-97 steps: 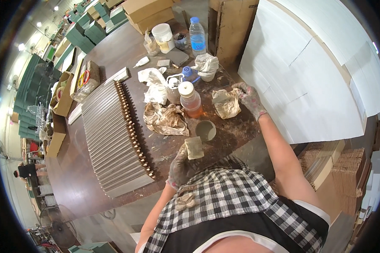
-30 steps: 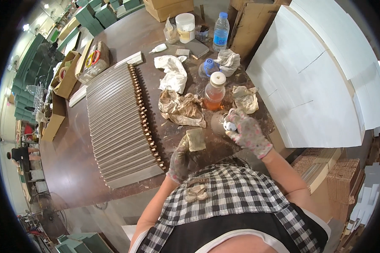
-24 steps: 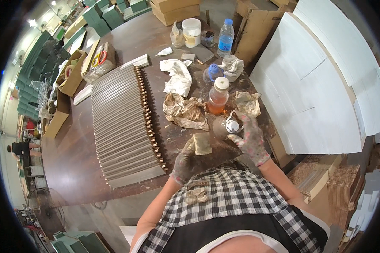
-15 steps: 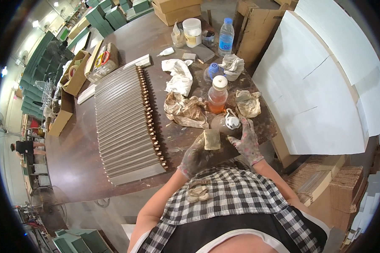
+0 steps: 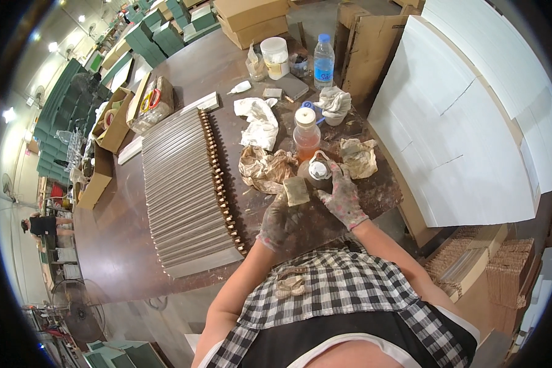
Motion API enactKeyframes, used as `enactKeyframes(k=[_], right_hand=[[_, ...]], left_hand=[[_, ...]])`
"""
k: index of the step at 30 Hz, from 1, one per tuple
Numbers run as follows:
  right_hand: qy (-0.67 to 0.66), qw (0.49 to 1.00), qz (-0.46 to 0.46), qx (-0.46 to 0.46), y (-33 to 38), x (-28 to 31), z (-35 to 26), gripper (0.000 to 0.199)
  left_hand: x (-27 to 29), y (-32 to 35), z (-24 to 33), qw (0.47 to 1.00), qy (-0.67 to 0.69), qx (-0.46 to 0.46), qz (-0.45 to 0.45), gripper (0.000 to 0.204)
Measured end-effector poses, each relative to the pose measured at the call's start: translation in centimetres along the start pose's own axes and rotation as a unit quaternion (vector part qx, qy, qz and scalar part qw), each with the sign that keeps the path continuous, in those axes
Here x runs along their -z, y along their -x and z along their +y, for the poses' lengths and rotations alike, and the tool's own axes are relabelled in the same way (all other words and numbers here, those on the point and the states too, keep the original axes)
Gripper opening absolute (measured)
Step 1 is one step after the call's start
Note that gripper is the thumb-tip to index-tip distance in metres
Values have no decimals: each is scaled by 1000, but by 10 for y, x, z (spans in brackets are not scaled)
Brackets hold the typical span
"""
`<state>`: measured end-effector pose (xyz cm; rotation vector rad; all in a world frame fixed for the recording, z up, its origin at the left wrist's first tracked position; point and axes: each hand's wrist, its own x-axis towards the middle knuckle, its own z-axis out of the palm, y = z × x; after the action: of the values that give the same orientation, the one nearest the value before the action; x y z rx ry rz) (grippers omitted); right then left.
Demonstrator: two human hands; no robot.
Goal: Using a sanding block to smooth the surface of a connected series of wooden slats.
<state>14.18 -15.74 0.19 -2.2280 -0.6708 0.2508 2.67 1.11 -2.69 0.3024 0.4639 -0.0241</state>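
My left hand (image 5: 275, 222), in a stained glove, grips a beige sponge-like block (image 5: 297, 191) that sticks out past its fingertips. The fingers of my right hand (image 5: 345, 201), in a spotted glove, wrap round a squat dark bottle with a white cap (image 5: 319, 170). The bottle stands upright, its lower part partly covered by the hand. Right behind it is a clear bottle of orange liquid (image 5: 306, 136) with a cream cap. Crumpled brown-stained cloth (image 5: 265, 168) lies left of the dark bottle, and another stained rag (image 5: 358, 157) lies to its right.
A row of grey-brown strips with coppery ends (image 5: 184, 196) covers the table's middle left. White cloth (image 5: 256, 122), a water bottle (image 5: 324, 61) and a white tub (image 5: 275, 58) stand or lie farther back. Large white boards (image 5: 448, 122) lean at the right, beyond the table's edge.
Both hands have moved forward. The dark bottle has shifted left with my right hand, and the sponge-like block has moved left and away from me. The view has shifted slightly.
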Motion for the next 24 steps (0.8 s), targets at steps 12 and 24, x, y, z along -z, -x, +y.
enactKeyframes(k=[12, 24], right_hand=[[57, 996, 22, 61, -15, 20, -12, 73], [-352, 927, -120, -46, -1, -16, -53, 20]], left_hand=[[-2, 2, 9, 982, -146, -95, -74, 36], [-45, 73, 17, 994, -14, -96, -45, 52]])
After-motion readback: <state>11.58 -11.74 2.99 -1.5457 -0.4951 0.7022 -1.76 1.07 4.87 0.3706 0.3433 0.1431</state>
